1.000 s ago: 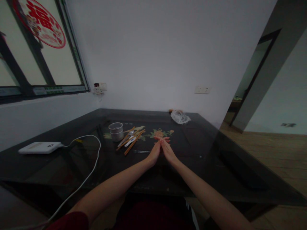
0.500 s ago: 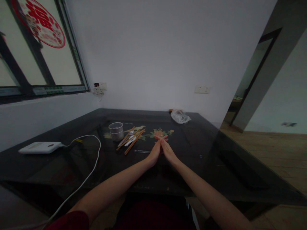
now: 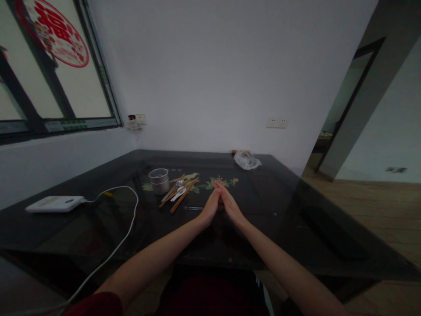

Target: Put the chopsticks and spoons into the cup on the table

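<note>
My left hand [image 3: 211, 205] and my right hand [image 3: 229, 204] are pressed palm to palm above the black glass table [image 3: 98, 228], fingers stretched out and tips meeting. Neither hand holds anything. Just left of my hands lies a pile of wooden chopsticks and spoons [image 3: 179, 189]. A small metal cup [image 3: 159, 180] stands upright beside that pile, farther left.
A white power bank [image 3: 54, 203] lies at the table's left with a white cable [image 3: 126, 228] looping toward me. A crumpled clear plastic bag [image 3: 246, 160] sits by the back wall. A doorway and wooden floor are at the right.
My fingertips were crossed and slightly offset; now the two hands line up flat against each other. Nothing else on the table has moved.
</note>
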Motion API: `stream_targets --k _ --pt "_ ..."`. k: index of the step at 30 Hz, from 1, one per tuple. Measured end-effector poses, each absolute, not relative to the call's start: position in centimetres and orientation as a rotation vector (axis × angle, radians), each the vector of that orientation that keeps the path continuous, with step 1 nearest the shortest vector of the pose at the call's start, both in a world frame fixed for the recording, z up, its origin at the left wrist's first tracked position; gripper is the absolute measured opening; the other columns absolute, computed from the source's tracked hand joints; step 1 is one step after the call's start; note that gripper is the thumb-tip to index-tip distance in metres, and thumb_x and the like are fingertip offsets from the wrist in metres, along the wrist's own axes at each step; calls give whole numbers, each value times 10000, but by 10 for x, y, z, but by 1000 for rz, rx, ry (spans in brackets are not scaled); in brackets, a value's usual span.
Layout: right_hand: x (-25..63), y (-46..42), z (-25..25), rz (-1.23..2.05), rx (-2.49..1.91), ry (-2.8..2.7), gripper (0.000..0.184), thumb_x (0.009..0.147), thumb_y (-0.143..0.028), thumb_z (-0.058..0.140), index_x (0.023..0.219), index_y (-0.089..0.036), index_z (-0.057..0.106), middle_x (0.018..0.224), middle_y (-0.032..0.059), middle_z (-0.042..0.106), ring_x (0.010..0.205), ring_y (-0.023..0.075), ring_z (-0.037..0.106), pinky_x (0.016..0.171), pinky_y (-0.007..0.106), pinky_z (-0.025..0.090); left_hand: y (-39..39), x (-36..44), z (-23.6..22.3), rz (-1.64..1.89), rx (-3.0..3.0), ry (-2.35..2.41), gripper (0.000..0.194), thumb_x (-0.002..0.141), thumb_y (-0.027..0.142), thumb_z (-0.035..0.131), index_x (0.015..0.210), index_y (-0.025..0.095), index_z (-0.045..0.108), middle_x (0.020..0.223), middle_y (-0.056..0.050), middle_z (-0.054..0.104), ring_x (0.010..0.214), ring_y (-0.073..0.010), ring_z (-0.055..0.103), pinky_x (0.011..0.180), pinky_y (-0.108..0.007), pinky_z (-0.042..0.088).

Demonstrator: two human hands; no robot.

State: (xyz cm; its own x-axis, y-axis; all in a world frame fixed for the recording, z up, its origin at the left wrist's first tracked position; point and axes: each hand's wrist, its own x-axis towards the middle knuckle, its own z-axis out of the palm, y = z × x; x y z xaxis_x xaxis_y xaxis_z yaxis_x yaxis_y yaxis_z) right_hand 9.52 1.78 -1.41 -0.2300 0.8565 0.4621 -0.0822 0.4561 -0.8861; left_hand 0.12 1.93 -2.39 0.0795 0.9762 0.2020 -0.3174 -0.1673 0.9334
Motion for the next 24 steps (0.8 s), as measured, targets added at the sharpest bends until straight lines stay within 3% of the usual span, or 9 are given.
stream_targets --k 10,17,24 --pt "102 11 -5 1050 -708 -1464 495 864 -559 427 1270 -285 497 1396 60 441 1237 226 457 884 358 486 22 -17 6 1567 1359 919 293 794 325 582 1046 179 625 1173 -94 607 1174 -221 498 1051 -362 320" --pt "101 11 -10 1051 -752 -1454 473 853 -536 464 1243 -272 510 1306 81 517 1158 233 517 841 361 500 28 -60 44 1614 1332 883 266 789 293 541 1032 204 601 1187 -60 584 1175 -188 488 981 -323 383" --pt "93 10 -14 1021 -766 -1622 409 847 -441 521 1210 -255 532 1281 82 539 1153 222 520 906 379 471 63 -130 34 1428 1622 1366 282 804 284 492 1037 158 592 1059 -72 628 1007 -190 577 920 -347 435"
